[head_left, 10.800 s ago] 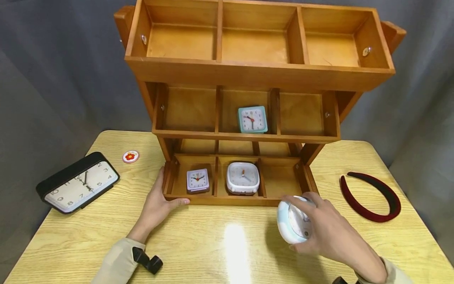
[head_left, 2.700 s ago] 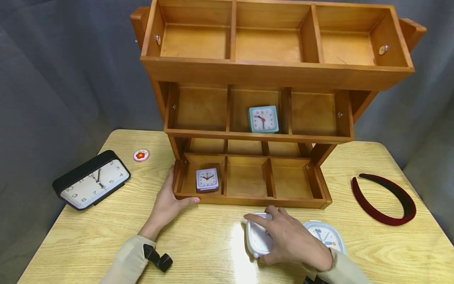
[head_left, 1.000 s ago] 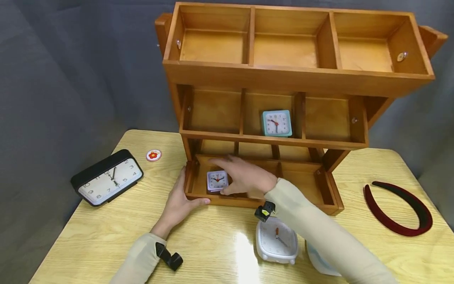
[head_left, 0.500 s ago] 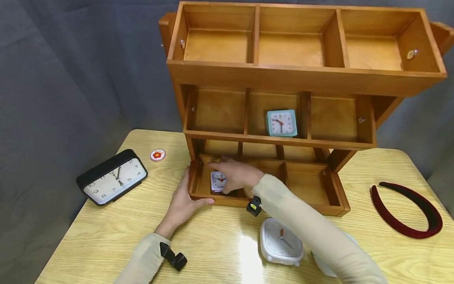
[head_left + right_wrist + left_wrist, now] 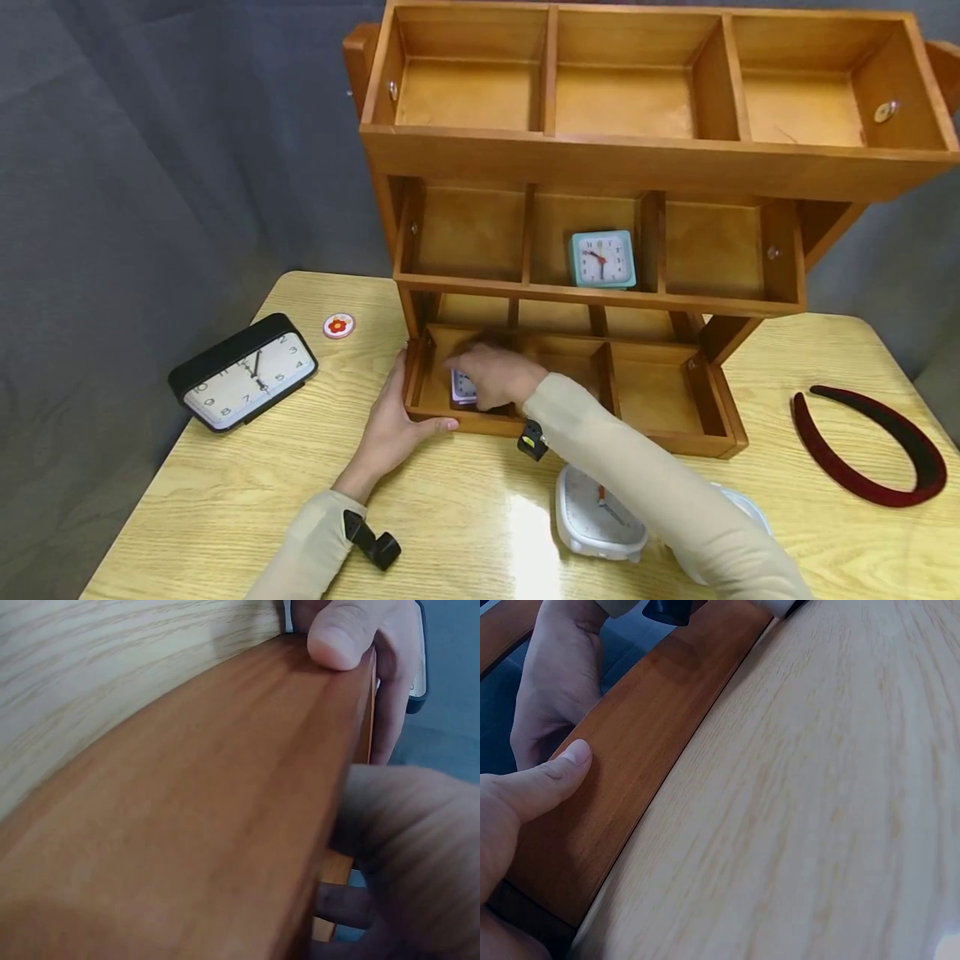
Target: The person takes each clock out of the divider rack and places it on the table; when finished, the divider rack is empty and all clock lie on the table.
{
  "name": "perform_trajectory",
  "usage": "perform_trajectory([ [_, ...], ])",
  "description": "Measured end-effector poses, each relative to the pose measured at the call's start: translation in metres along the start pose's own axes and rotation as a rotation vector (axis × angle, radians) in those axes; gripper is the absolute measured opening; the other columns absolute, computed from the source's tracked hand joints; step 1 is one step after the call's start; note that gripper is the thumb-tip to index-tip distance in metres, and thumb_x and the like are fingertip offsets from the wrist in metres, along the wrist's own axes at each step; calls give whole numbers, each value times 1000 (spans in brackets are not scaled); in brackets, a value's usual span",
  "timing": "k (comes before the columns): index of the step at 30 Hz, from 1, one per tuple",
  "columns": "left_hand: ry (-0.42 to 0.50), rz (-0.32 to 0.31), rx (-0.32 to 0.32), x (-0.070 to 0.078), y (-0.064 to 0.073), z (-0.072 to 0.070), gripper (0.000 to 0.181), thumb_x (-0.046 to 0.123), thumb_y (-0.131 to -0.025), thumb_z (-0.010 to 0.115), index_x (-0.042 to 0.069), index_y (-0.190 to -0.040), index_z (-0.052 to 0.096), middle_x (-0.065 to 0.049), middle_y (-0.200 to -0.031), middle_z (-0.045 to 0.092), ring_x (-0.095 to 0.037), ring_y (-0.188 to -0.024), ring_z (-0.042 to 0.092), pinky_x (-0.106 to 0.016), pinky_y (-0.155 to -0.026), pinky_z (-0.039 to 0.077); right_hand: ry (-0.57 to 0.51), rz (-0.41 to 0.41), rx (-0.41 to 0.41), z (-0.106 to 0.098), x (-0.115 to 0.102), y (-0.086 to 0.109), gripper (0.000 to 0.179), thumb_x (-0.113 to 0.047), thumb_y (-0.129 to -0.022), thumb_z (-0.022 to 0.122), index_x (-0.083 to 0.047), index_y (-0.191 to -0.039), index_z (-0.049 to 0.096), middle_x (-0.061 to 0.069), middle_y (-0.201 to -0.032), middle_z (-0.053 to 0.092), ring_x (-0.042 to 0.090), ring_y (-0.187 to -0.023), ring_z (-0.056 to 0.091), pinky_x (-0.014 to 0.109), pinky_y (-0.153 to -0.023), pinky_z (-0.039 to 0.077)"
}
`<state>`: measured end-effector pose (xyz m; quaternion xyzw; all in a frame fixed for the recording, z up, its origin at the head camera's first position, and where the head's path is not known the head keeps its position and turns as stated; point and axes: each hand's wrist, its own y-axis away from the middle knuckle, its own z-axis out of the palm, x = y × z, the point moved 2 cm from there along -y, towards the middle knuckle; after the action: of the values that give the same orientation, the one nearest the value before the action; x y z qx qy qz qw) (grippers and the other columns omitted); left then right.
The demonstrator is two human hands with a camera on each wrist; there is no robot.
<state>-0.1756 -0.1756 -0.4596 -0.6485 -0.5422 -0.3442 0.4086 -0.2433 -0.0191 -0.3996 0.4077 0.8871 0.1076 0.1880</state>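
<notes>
My left hand [image 5: 390, 427] grips the left front corner of the wooden organizer's bottom tray [image 5: 660, 396], thumb on its front board, fingers along its side. In the tray's left compartment, my right hand [image 5: 491, 377] reaches over a small purple alarm clock [image 5: 462, 388] and appears to hold it. The hand covers the clock's right part; the thumb's contact is hidden in the head view. In the right wrist view, the tray's front board [image 5: 202, 795] hides most of the right hand. A white alarm clock [image 5: 592, 521] stands in front of the tray, partly behind the right sleeve.
A blue-and-white clock [image 5: 750, 507] lies mostly under the right sleeve. A teal alarm clock [image 5: 602, 259] sits in the middle tier's centre compartment. A black clock [image 5: 243, 375] and a flower badge [image 5: 339, 325] are left; a dark red headband [image 5: 862, 471] is right.
The white and blue-and-white clocks have come to lie on the table in front of the tray. The right hand has since moved to the purple clock. The left hand keeps its hold.
</notes>
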Motion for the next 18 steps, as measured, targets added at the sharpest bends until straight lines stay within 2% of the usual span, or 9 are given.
perform_trajectory([
  [2,1,-6,-3,0,0,0,122,24,-67,90,17,-156,7,-8,-161,19,-28,-145,28,-47,-119,24,7,-14,15,1,1,0,73,2,-78,76,-18,-142,49,3,-141,54,22,-126,50,36,-99,48],
  [3,-5,-5,-2,-6,-1,1,122,26,-67,90,19,-157,7,-6,-161,20,-26,-145,28,-46,-118,25,11,-23,21,2,1,0,72,1,-77,76,-18,-141,50,3,-140,55,22,-125,51,36,-100,48],
  [11,-15,-28,2,-6,-1,0,124,26,-66,90,17,-157,6,-8,-162,18,-29,-145,28,-47,-118,25,35,-84,51,2,1,-1,64,-3,-77,79,-15,-136,56,4,-133,60,21,-118,56,35,-99,49],
  [18,-20,-13,-2,-5,-1,0,124,27,-66,90,17,-157,7,-8,-162,18,-29,-145,28,-48,-118,25,9,-81,58,-4,5,3,67,-8,-78,80,-15,-139,52,5,-136,57,24,-124,51,37,-102,46],
])
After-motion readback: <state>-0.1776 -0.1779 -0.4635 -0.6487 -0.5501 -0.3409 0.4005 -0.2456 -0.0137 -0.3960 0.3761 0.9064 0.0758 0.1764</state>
